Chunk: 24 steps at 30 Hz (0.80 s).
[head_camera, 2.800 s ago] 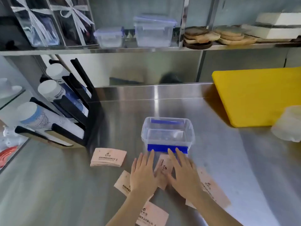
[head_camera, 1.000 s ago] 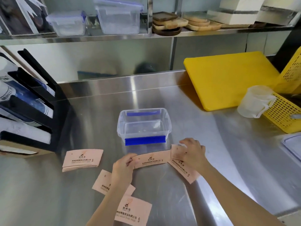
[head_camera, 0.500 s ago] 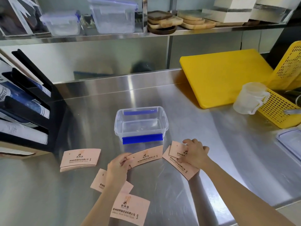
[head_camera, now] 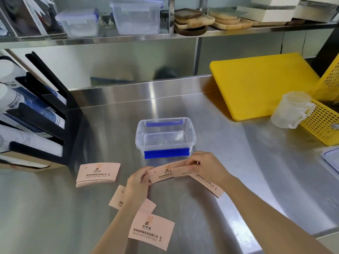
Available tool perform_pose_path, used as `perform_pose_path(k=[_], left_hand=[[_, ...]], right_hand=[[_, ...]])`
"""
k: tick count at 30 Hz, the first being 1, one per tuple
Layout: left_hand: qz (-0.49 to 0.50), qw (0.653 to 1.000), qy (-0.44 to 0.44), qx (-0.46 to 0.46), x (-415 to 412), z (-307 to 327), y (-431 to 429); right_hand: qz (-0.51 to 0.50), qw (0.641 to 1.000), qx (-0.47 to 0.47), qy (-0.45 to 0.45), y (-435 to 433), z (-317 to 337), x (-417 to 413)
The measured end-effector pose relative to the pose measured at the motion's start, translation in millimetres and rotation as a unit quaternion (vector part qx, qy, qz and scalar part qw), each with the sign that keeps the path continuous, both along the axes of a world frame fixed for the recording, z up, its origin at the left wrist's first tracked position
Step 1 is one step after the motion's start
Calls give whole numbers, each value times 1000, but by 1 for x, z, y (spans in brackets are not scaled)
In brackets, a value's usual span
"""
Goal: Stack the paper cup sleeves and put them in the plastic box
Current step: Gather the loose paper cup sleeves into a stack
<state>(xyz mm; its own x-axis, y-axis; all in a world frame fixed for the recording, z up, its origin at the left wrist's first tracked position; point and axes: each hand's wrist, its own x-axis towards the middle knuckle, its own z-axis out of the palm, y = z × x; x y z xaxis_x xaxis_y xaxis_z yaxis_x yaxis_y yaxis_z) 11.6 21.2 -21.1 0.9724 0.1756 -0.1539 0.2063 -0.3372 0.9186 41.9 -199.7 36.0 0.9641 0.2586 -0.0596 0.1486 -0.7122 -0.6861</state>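
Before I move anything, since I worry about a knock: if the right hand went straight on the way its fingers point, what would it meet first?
The right hand points left along the pink paper cup sleeve it pinches, so probably the left hand gripping the other end. The clear plastic box sits beyond, off that line.

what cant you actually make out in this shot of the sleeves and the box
Head view, the only one:
- Sleeve under the left hand: the forearm covers its middle, so its print is unreadable.
- Sleeve under the right hand: partly covered by the hand and the held sleeve.
- Stack of sleeves: too thin to count.
- Lid: cut off by the right edge.
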Motion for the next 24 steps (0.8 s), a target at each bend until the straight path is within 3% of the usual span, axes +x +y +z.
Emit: perform_pose_path(k=[7,15,18,22,24], left_hand=[[-77,996,-9,31,2,2,6],[-119,991,-3,68,-3,6,7],[-75,994,-4,74,-2,8,4],[-58,996,16,69,0,0,10],[-62,996,21,66,2,-2,14]], right_hand=[[29,989,-69,-131,41,-24,3],[-22,999,-31,-26,63,-24,-1],[-28,998,-10,-50,58,-24,-4],[-92,984,18,-153,34,-27,-5],[-121,983,-18,-134,11,-34,2]])
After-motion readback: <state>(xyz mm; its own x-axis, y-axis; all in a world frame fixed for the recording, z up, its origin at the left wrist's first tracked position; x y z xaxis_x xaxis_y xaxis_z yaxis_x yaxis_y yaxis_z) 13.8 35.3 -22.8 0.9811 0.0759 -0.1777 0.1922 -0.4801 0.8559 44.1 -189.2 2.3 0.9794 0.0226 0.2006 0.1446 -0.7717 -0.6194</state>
